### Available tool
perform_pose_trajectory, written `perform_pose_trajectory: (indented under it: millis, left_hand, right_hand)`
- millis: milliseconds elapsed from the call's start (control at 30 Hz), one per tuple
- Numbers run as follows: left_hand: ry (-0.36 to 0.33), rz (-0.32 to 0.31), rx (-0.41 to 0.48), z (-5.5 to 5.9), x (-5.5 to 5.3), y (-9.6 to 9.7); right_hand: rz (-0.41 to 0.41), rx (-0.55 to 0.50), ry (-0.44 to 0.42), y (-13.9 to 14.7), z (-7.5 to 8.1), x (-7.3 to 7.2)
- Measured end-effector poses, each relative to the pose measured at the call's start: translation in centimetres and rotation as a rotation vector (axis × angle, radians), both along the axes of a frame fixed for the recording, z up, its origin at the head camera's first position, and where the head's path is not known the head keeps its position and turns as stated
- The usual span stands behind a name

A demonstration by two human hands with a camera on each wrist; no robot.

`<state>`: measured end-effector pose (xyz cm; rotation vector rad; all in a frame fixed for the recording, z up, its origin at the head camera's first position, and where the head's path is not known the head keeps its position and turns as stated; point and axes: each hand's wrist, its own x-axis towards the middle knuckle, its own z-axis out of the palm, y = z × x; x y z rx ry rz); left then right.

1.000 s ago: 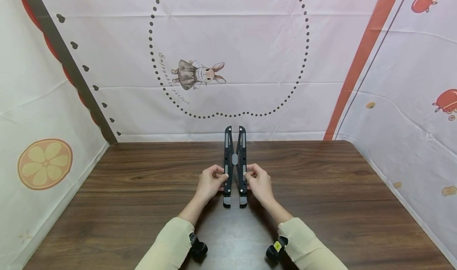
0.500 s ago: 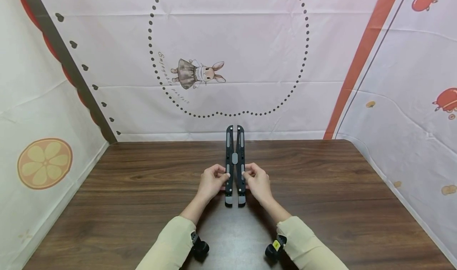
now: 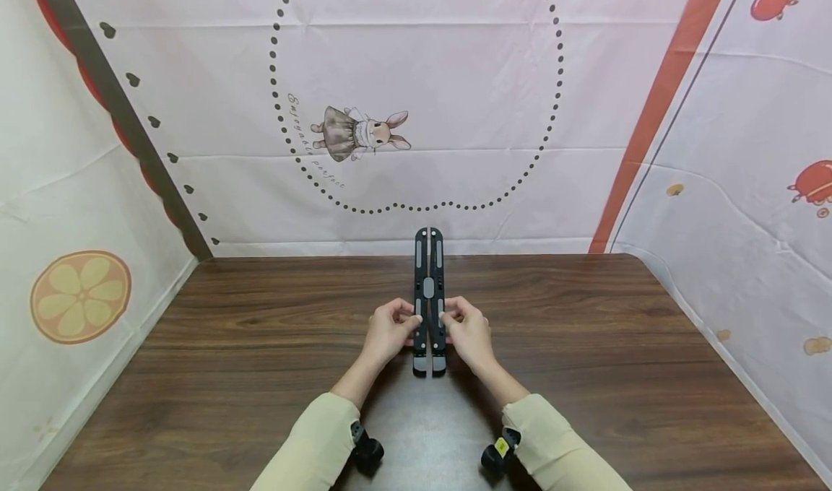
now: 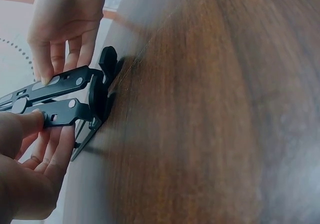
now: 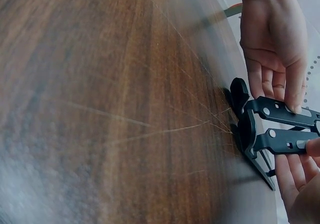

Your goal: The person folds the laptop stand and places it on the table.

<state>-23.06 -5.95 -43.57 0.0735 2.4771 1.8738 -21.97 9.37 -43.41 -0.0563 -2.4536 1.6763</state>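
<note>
A black folding laptop stand [image 3: 428, 287] with grey pads stands in the middle of the table, its two long bars nearly parallel with a thin gap between them. My left hand [image 3: 387, 332] pinches the left bar near its front end, thumb on top and fingers underneath. On the other side, my right hand [image 3: 471, 333] grips the right bar the same way. In the left wrist view, the stand's front lips [image 4: 107, 64] stick up close over the table, and a lower leg slants below the bars. The right wrist view shows both thumbs pressing on the bars [image 5: 282, 111].
The brown wooden table [image 3: 260, 419] spreads out on both sides of the hands. A pale printed cloth [image 3: 481, 87] hangs behind its back edge, with more cloth at the left and right. A small black camera sits on each wrist [image 3: 367, 451].
Both hands have moved slightly inward, squeezing the stand's bars together. The wide X shape has narrowed until the bars lie almost side by side.
</note>
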Motion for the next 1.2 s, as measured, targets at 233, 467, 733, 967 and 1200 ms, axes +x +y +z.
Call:
perform_pose_trajectory:
  millis: [233, 467, 733, 967, 1200]
  left_hand:
    - [-0.006, 0.006, 0.010, 0.1, 0.0, 0.3]
    - [0.009, 0.008, 0.014, 0.0, 0.0, 0.6]
    - [0.010, 0.019, 0.010, -0.1, 0.0, 0.9]
    - [0.015, 0.023, -0.005, 0.0, 0.0, 1.1]
    - [0.027, 0.019, -0.011, 0.0, 0.0, 1.0]
  right_hand:
    - [-0.003, 0.000, 0.003, -0.1, 0.2, 0.2]
    - [-0.010, -0.002, -0.005, -0.1, 0.1, 0.2]
    - [-0.009, 0.001, -0.010, -0.1, 0.1, 0.2]
    - [-0.017, -0.004, -0.012, -0.1, 0.1, 0.1]
    - [0.012, -0.021, -0.037, 0.0, 0.2, 0.1]
